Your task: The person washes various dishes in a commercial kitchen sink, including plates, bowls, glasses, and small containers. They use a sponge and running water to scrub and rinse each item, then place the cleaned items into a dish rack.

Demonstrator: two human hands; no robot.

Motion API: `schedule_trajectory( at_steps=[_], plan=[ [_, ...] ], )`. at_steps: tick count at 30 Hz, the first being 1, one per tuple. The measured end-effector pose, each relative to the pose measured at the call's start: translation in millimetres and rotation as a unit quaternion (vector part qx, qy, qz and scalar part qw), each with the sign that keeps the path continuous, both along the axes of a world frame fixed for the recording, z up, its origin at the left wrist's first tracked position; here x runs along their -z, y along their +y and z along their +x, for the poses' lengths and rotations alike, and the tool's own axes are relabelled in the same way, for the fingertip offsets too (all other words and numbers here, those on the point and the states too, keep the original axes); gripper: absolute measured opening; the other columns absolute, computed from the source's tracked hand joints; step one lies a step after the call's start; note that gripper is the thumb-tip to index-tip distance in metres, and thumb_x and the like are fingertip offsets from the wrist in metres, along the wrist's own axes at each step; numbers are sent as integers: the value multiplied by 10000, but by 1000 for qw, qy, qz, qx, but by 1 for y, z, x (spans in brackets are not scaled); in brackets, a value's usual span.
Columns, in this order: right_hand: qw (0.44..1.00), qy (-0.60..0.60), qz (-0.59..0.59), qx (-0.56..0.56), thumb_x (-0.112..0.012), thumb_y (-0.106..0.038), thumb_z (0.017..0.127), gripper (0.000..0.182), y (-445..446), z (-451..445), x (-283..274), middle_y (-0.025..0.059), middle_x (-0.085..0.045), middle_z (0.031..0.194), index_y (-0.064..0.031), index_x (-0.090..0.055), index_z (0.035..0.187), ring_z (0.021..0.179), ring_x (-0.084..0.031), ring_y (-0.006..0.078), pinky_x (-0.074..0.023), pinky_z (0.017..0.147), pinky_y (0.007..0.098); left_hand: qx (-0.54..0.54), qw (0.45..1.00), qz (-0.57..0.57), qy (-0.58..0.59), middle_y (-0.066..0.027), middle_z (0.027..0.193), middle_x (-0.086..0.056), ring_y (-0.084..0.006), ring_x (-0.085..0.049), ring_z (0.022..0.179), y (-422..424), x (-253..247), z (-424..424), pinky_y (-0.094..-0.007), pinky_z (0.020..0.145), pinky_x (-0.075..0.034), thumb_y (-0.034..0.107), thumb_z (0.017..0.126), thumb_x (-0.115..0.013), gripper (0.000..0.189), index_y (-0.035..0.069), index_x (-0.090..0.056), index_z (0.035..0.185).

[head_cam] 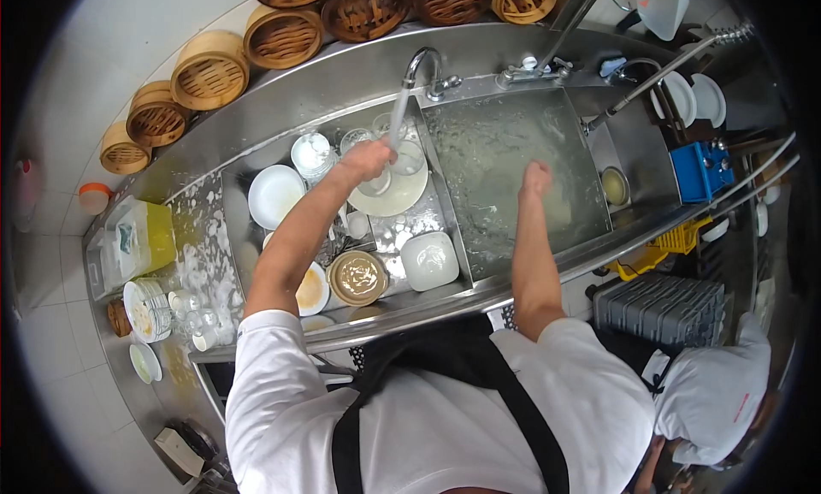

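Note:
Water runs from the chrome faucet (423, 64) into the left sink basin, beside my left hand (369, 160). That hand is at a clear glass bowl (375, 183) over a large pale plate (408, 199); whether its fingers grip the bowl is unclear. My right hand (537, 177) is at the cloudy water (474, 147) of the middle basin, fingers curled; whether it holds anything cannot be seen. Around my left hand stand stacked white bowls (311, 153), a white round dish (277, 197), a square white dish (430, 261) and a brown bowl (358, 278).
Bamboo steamer baskets (210, 70) line the ledge behind the sink. Stacked plates (146, 311) and glasses stand on the foamy left counter beside a plastic tub (138, 237). A blue container (699, 170) is at the right. Another person (715, 391) is at lower right.

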State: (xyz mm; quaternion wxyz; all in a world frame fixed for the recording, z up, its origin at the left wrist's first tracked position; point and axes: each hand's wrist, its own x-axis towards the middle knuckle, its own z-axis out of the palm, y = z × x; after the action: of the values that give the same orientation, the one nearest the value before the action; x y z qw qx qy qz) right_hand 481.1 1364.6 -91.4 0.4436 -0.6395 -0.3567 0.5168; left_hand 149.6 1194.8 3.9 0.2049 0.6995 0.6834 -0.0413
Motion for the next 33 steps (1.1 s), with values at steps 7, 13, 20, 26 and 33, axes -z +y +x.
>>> schedule_trajectory(
  at_steps=[7, 13, 20, 26, 33],
  plan=[
    [902, 124, -78, -406, -514, -236, 962, 382, -81, -160, -101, 99, -655, 1141, -22, -528, 1278, 1046, -621, 194, -490, 900, 313, 61, 996, 60, 26, -124, 1170, -589, -350, -629, 984, -14, 23, -14, -438, 881, -509, -15, 756, -631, 291, 117, -685, 1010],
    [931, 62, 31, -359, -594, -172, 913, 382, -75, -179, -172, 96, -646, 1120, -14, -533, 1255, 1043, -614, 193, -462, 940, 325, -112, 877, 315, -345, -99, 1021, -654, -308, -660, 913, -47, 79, -32, -393, 819, -538, 31, 820, -661, 142, 65, -680, 956],
    [960, 58, -24, -273, -593, -170, 911, 317, -81, -79, -113, 68, -657, 1017, -27, -571, 1192, 917, -623, 135, -497, 807, 272, -77, 846, 138, -510, -76, 1030, -660, -194, -657, 922, -5, 34, -25, -322, 810, -561, -43, 754, -743, 276, 12, -668, 1014],
    [982, 108, -119, -97, -532, -122, 940, 241, -73, 23, -69, 70, -651, 1023, -53, -564, 1168, 874, -634, 131, -510, 755, 263, -167, 661, -19, -731, -65, 1020, -659, -193, -647, 932, 30, 37, 49, -347, 829, -547, 53, 794, -752, 311, 12, -634, 1079],
    [988, 92, -89, -92, -523, -110, 939, 226, -75, 93, -54, 63, -649, 998, -35, -577, 1144, 843, -624, 133, -504, 753, 263, -396, 663, 95, -627, -166, 1213, -578, -288, -649, 965, 94, 76, 236, -403, 852, -543, 40, 794, -704, 248, 22, -653, 1036]
  ],
)
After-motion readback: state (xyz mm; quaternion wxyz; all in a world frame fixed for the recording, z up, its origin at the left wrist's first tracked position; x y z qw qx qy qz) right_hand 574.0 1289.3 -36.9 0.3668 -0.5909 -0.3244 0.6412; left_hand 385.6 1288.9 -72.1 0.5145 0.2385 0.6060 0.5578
